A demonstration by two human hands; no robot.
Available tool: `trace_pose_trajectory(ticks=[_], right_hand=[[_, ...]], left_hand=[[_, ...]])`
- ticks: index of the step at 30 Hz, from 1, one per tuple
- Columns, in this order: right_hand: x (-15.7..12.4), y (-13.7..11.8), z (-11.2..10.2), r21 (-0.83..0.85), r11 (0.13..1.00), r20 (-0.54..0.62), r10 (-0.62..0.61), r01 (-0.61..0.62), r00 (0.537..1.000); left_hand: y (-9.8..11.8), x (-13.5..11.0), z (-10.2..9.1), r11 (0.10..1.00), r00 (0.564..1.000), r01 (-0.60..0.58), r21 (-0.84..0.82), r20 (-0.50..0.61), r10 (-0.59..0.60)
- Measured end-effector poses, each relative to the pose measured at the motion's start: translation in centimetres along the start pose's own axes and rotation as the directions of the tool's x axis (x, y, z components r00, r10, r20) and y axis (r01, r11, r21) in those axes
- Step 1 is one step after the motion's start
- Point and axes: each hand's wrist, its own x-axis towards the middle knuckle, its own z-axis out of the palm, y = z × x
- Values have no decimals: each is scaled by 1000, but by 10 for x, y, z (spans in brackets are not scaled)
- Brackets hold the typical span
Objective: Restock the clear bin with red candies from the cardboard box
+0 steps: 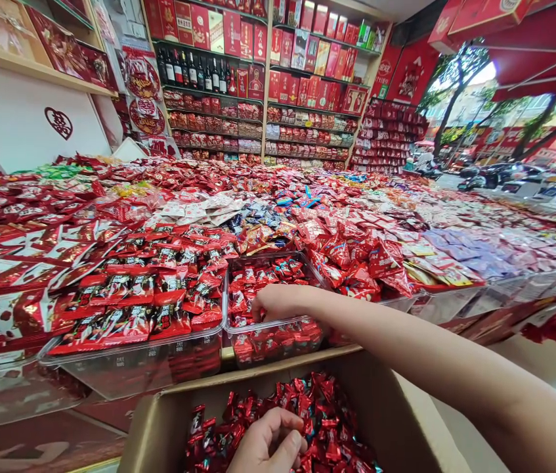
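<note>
My right hand (281,302) reaches over the front of a clear plastic tray (264,326), its fingers bent down among small red-wrapped candies (278,270). The fingertips are hidden, so what they hold does not show. Below, an open cardboard box (396,410) contains a heap of shiny red twist-wrapped candies (327,410). Over that heap my left hand (270,443) is curled, thumb and fingertips close together. Anything inside its grip is too hidden to name.
To the left, another clear tray (132,348) carries red and black packets (123,289). Red pouches (351,253) lie to the right, lilac packets (474,253) farther along. Behind the sweets-covered counter rise shelves (265,82) of boxes and bottles. Scooters (504,174) stand outside.
</note>
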Motion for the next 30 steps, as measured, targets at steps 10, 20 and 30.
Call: trace_pose_trajectory(ticks=[10, 20, 30], right_hand=[[7, -8, -2, -53, 996, -93, -82, 77, 992], [5, -7, -5, 114, 981, -67, -151, 158, 986], [-10, -8, -14, -236, 968, -4, 84, -83, 996]], left_hand=[[-11, 1, -2, 971, 996, -87, 223, 38, 81], [3, -4, 0, 905, 993, -120, 408, 60, 105], [-2, -4, 3, 829, 991, -132, 543, 67, 113]])
